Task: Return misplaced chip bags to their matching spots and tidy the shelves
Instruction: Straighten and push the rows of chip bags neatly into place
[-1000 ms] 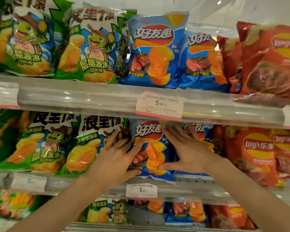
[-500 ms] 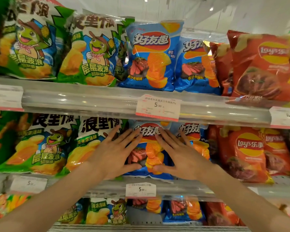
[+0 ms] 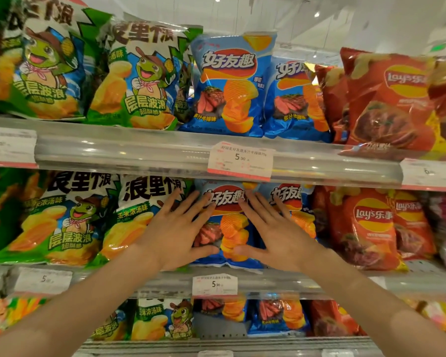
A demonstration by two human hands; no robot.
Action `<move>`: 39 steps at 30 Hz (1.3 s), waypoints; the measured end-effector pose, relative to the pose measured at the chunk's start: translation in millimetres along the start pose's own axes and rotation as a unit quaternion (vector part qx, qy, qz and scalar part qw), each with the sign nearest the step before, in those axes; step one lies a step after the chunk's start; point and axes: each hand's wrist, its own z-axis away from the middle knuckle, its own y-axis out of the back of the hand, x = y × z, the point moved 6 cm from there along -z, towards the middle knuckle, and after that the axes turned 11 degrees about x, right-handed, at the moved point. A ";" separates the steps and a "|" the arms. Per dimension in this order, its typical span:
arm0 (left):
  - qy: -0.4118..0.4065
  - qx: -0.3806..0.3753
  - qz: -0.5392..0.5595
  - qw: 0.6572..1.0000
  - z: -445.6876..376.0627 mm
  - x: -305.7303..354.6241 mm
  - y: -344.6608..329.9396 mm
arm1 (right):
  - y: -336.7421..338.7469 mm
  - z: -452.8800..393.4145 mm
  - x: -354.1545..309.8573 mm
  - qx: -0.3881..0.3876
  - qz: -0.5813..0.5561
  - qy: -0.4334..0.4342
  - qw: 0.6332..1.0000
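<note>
A blue chip bag (image 3: 231, 225) with ridged chips and a steak picture stands upright on the middle shelf (image 3: 281, 282), above its 5.90 price tag (image 3: 215, 284). My left hand (image 3: 175, 230) lies flat against the bag's left side, fingers spread and thumb near its lower edge. On the right side my right hand (image 3: 276, 233) presses the same way. Neither hand wraps around the bag. A second blue bag (image 3: 291, 199) stands just right of it, partly hidden by my right hand.
Green frog-mascot bags (image 3: 70, 217) fill the shelf to the left, red Lay's bags (image 3: 366, 228) to the right. The top shelf (image 3: 139, 150) repeats the green, blue (image 3: 229, 83) and red order. A lower shelf (image 3: 216, 343) holds similar bags.
Both hands have slid slightly inward and upward over the blue bag's front, and the bag now stands straighter. The view has drifted a little to the right and up.
</note>
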 end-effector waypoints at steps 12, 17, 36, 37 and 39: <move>-0.058 0.113 0.053 0.991 -49.6 87.5 7.0 | 18.1 70.6 68.2 0.074 0.053 -0.072 0.993; -0.024 0.095 0.038 0.994 -62.5 97.8 -8.0 | 1.4 72.0 60.9 0.069 0.042 -0.073 0.994; 0.088 0.166 0.065 0.980 -59.5 57.4 -6.3 | 0.2 33.4 56.7 0.118 -0.008 -0.145 0.982; 0.091 0.160 0.068 0.980 -59.5 58.1 -9.8 | -4.5 27.6 56.8 0.117 -0.009 -0.163 0.980; 0.100 0.154 0.072 0.980 -59.0 60.3 -16.0 | -17.0 23.4 58.6 0.101 -0.011 -0.190 0.977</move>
